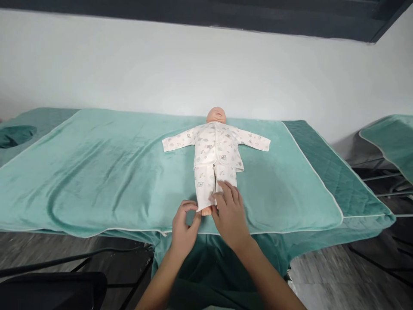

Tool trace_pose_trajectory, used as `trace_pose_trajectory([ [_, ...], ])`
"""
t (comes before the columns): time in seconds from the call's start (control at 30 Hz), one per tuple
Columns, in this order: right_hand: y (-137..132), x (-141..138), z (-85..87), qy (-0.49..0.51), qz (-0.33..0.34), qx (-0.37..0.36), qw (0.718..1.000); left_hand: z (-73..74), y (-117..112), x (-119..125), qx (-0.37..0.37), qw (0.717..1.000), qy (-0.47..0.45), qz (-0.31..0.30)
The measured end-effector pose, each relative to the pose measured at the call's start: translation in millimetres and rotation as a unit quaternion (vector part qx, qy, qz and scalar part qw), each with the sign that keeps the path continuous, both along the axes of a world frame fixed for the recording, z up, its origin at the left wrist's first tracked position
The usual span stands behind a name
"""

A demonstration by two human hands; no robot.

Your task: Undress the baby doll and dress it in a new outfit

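Observation:
A baby doll (217, 115) lies on its back, arms spread, in a white printed jacket (209, 144) and matching trousers (204, 185). My left hand (185, 228) pinches the outer corner of the trouser cuff on the left-hand leg between thumb and forefinger. At the inner side of that same cuff, my right hand (230, 213) has its thumb and fingers closed on the cloth. Toes of one doll foot (206, 211) stick out below the cuff. The other leg's lower end is hidden behind my right hand. Both jacket sleeves reach past where the doll's hands would show.
The bed carries a light green velvety cover (106, 172) with white piping, over a darker quilted layer (342, 168). A white wall (155, 69) stands right behind it. A black chair (54, 290) is at the lower left, and another green-covered bed (395, 137) at the right.

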State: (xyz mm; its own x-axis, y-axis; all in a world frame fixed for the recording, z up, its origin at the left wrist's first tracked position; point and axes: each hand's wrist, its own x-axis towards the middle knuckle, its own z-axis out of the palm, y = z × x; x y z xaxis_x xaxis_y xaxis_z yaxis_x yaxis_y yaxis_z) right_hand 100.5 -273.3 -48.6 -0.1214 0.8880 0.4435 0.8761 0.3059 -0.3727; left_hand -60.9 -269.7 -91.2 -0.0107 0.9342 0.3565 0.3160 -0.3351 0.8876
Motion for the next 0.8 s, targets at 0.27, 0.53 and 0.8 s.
trace_pose_trajectory([
  [0.27, -5, 6, -2.6, 0.028, 0.041, 0.03, 0.998, -7.8, 0, -14, -0.004, 0.998, 0.047, 0.052],
  [0.53, -1, 36, 9.2, 0.151, 0.059, -0.022, 0.987, -12.1, 22, -26, -0.028, 0.995, -0.095, 0.015],
  [0.8, 152, 101, -14.2, 0.43, -0.154, -0.139, 0.879, 19.7, 163, 7, -0.186, 0.912, -0.364, -0.028],
])
